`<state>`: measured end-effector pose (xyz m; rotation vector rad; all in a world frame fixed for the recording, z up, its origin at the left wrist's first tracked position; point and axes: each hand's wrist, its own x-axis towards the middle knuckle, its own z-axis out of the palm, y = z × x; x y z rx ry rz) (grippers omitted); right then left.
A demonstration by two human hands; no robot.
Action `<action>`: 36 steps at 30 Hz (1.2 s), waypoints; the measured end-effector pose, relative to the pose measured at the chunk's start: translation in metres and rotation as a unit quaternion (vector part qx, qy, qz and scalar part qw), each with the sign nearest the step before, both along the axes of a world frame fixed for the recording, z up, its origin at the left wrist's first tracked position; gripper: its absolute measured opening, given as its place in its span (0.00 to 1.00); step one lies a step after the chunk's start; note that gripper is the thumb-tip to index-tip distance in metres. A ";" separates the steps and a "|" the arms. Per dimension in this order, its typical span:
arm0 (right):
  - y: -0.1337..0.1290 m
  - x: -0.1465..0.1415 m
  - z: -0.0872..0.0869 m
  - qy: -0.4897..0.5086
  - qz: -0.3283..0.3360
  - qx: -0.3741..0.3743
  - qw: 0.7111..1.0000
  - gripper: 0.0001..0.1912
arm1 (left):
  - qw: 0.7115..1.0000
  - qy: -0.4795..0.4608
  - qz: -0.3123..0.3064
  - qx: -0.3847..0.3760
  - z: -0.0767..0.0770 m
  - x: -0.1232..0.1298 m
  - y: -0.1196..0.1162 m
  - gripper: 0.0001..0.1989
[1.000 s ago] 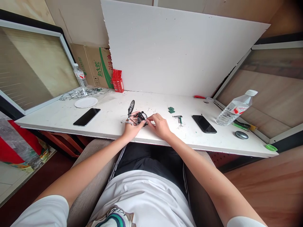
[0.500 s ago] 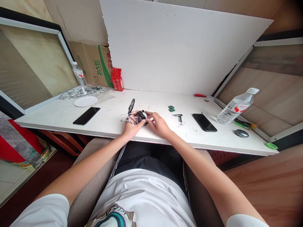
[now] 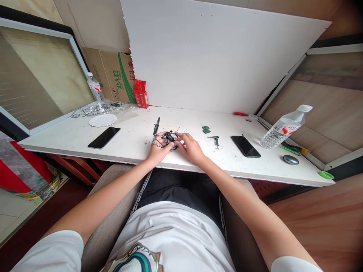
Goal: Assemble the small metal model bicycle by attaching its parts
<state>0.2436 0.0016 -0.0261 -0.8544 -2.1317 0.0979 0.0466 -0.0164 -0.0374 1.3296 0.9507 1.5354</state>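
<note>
A small model bicycle [image 3: 169,138] lies on its side above the near edge of the white table. My left hand [image 3: 157,152] is closed round its frame, the thumb pressed near the chain area. One thin black wheel [image 3: 156,126] sticks up at the left, with the silver handlebar [image 3: 151,142] below it. My right hand [image 3: 190,147] pinches at the rim of the other wheel, thumb and forefinger close together; whether a tiny part is between them is too small to tell. Green pieces [image 3: 206,129] and small green and dark parts [image 3: 216,141] lie to the right.
Phones lie at left [image 3: 104,137] and right [image 3: 245,146]. A water bottle [image 3: 286,126] leans at the right, near a grey oval object [image 3: 290,159]. At the back left are a white round lid [image 3: 103,120], loose part frames [image 3: 93,110], another bottle [image 3: 95,88] and a red box [image 3: 141,94].
The upright front wheel has turned and now shows nearly edge-on. Both hands keep almost the same place on the model bicycle. The camera view has shifted slightly.
</note>
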 end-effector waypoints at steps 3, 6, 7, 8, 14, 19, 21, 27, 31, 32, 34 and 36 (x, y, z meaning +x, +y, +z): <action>-0.001 0.000 0.001 -0.005 -0.004 0.008 1.000 0.07 | 1.000 -0.006 0.000 -0.007 0.000 0.000 0.000 0.32; -0.002 0.000 0.003 -0.006 -0.001 -0.006 1.000 0.09 | 1.000 -0.007 -0.008 -0.017 0.001 0.000 0.000 0.32; -0.002 0.001 0.003 -0.002 0.002 -0.013 1.000 0.09 | 1.000 -0.006 -0.011 -0.021 0.002 0.000 0.000 0.33; -0.002 0.001 0.004 0.002 0.005 -0.019 1.000 0.09 | 1.000 -0.003 -0.015 -0.023 0.003 -0.001 0.000 0.33; 0.001 0.002 0.003 0.039 0.047 -0.027 0.998 0.08 | 0.999 0.007 -0.032 -0.019 0.003 -0.003 0.002 0.35; 0.002 0.002 0.000 0.049 0.064 -0.064 0.995 0.09 | 0.999 0.009 -0.035 -0.030 0.002 -0.005 0.003 0.35; 0.001 0.002 0.000 0.051 0.068 -0.067 0.994 0.09 | 0.999 0.013 -0.034 -0.036 0.002 -0.005 0.002 0.35; 0.000 0.001 0.002 0.050 0.066 -0.067 0.994 0.09 | 0.998 -0.001 -0.037 -0.047 0.005 -0.006 0.002 0.35; 0.001 0.001 0.002 0.052 0.065 -0.068 0.994 0.10 | 0.995 -0.024 -0.064 -0.077 0.008 -0.008 0.002 0.37; 0.001 0.001 0.002 0.053 0.066 -0.068 0.994 0.10 | 0.993 -0.032 -0.070 -0.088 0.009 -0.008 0.001 0.38; 0.001 0.002 0.002 0.055 0.068 -0.067 0.994 0.10 | 0.991 -0.042 -0.070 -0.104 0.010 -0.008 0.001 0.39; 0.002 0.002 0.002 0.055 0.071 -0.063 0.994 0.10 | 0.991 -0.043 -0.063 -0.112 0.011 -0.007 0.000 0.39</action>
